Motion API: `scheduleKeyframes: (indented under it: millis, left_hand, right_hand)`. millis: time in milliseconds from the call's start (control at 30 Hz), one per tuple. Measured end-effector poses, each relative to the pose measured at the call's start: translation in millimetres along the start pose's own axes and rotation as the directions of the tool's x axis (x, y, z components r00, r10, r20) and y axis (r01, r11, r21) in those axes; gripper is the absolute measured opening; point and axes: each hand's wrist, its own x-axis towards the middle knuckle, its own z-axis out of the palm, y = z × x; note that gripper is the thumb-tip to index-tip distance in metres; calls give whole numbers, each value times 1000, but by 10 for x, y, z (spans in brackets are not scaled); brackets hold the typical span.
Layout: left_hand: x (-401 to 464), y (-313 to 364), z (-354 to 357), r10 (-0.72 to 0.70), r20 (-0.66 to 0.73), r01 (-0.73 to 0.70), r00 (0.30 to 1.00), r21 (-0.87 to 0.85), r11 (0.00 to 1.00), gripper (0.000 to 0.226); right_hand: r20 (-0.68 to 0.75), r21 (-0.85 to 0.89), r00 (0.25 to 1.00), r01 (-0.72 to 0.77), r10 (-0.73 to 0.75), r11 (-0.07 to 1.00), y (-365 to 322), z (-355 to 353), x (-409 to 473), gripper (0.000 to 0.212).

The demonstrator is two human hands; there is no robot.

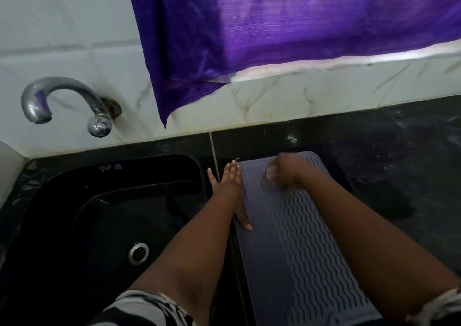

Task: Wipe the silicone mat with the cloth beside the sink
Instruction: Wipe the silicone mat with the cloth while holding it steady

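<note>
A grey silicone mat [296,238] with wavy ridges lies on the black counter just right of the sink. My left hand [230,188] rests flat with fingers spread on the mat's left edge, its thumb on the mat. My right hand [287,170] is blurred near the mat's far end, closed on a small pale cloth [270,173] pressed against the mat. Most of the cloth is hidden under the hand.
A black sink [104,201] with a metal drain [138,253] sits at the left. A chrome tap [62,101] sticks out of the white tiled wall above it. A purple curtain [287,26] hangs over the wall. Black counter [399,163] extends right of the mat.
</note>
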Motion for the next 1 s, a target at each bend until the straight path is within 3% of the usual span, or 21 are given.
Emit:
scheduleKeyframes:
  millis: [67,167,267,367,500,600,667,733,867,1000]
  left_hand:
    - [3,7,-17,1,13,-1,1000,3,1000,179]
    - [-17,24,-29,-6,50,4,999,37,999,176]
    - [2,24,-32,-9,33,7,999,44,999,175]
    - [-1,21,-7,-19,-3,19,1000,14,1000,177]
    - [-23,29,-6,-24,-9,24,1000,37,999,177]
    - [-30,23,-19,-14,3,14,1000,14,1000,177]
    - [-49,11,-31,3,11,-3,1000,-4,1000,177]
    - [-45,-2,-33,10,11,-10,1000,-20,1000,177]
    - [-54,12,-46,12,33,-12,999,1,1000,174]
    - [-38,16,-64,-10,38,9,999,25,1000,176]
  right_hand:
    - [-118,-1,993,-17,17,1000,-101,5,214,44]
    - [-257,-213,963,20,-76,977,-185,391,370,52]
    - [-265,-280,961,0,-77,960,-134,767,379,60]
    - [-286,-275,946,72,-153,959,-65,739,341,49]
    - [-140,-245,984,70,-107,967,-80,611,244,36]
    - [103,-308,992,-33,68,951,-224,358,202,56]
    - [176,-270,977,-70,121,960,-191,117,226,58]
    - [98,-178,989,-97,115,979,-128,-57,294,52]
    - [-210,-192,976,9,-50,981,-156,253,446,42]
    - [-248,-275,964,26,-97,961,-250,612,416,32]
